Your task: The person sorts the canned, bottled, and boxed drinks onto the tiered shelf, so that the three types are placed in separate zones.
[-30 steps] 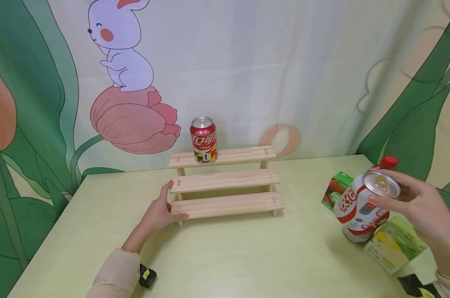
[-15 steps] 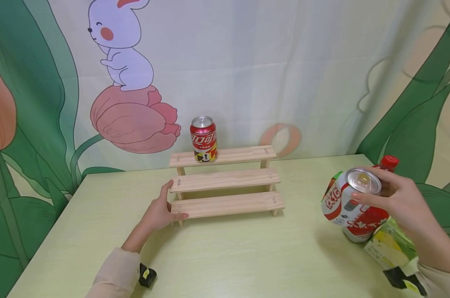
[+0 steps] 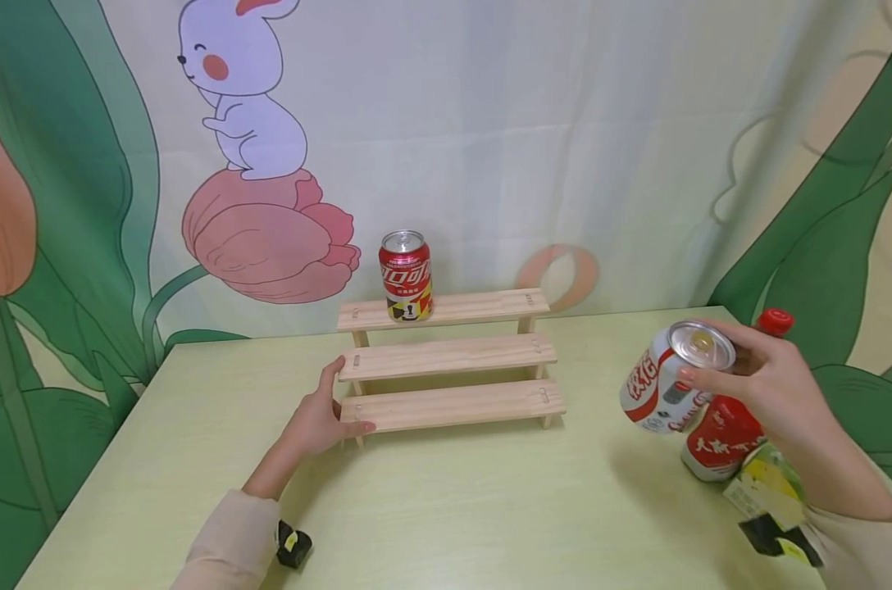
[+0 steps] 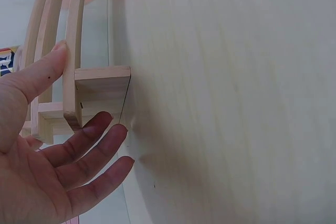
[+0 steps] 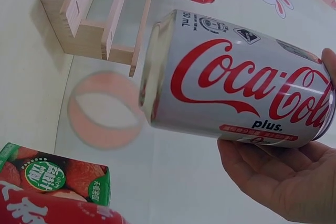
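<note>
My right hand (image 3: 774,377) grips a white and red Coca-Cola Plus can (image 3: 656,385) near its top, thumb on one side and fingers on the other. The can is tilted and held up off the table; its red lettering (image 5: 226,82) faces the right wrist view. My left hand (image 3: 309,422) holds the left end of a three-step wooden display shelf (image 3: 453,403). Its thumb lies on the lowest step, and in the left wrist view the other fingers (image 4: 100,182) bend beside the step's end. A red Coca-Cola can (image 3: 406,283) stands upright on the top step, left of the middle.
Behind the right hand stands a red-capped bottle (image 3: 721,442) with a red label. A green and yellow carton (image 3: 766,483) is partly hidden by the right wrist. Beside the bottle, a green and red juice carton (image 5: 52,174) shows in the right wrist view. A printed curtain (image 3: 475,147) hangs behind the table.
My right hand has carried the white can leftward and slightly up, away from in front of the bottle, uncovering its red label. The left hand, shelf and red can have stayed in place.
</note>
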`<state>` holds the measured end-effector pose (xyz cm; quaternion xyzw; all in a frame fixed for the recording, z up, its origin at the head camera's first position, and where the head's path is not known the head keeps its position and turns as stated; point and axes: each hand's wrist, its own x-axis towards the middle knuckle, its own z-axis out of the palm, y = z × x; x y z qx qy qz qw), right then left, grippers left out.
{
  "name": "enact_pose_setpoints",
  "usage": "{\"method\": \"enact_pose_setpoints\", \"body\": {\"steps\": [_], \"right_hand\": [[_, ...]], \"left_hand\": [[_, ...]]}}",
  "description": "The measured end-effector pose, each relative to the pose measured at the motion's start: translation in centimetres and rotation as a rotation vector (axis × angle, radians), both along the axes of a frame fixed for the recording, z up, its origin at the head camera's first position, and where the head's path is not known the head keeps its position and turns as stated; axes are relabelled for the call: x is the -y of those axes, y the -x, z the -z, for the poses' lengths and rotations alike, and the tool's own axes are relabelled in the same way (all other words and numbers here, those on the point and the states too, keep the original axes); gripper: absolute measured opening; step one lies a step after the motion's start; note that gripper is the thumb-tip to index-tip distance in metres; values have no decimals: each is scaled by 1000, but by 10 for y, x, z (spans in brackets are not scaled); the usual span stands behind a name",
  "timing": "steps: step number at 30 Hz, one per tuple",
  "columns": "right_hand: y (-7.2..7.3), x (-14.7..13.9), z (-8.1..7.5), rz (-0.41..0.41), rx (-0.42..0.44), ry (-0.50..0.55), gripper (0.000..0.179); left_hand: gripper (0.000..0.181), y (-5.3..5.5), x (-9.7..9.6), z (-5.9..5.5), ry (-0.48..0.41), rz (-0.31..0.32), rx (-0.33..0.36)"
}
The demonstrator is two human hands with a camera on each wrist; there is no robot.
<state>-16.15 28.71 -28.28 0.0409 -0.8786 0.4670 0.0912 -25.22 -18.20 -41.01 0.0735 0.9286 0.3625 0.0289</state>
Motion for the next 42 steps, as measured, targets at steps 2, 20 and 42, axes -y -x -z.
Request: {"method": "enact_pose_setpoints", "body": {"steps": [2,20,42], "right_hand": [[1,2,-1,-3,-3,3,48],[13,18,-11,-15,7,27,56],[31,50,-13,-40,-6,121,61]], "left_hand": [[107,0,0,0,-1,-1,1],[107,1,-1,-1,-6,7,5],[108,1,0,0,1,-7,7]]}}
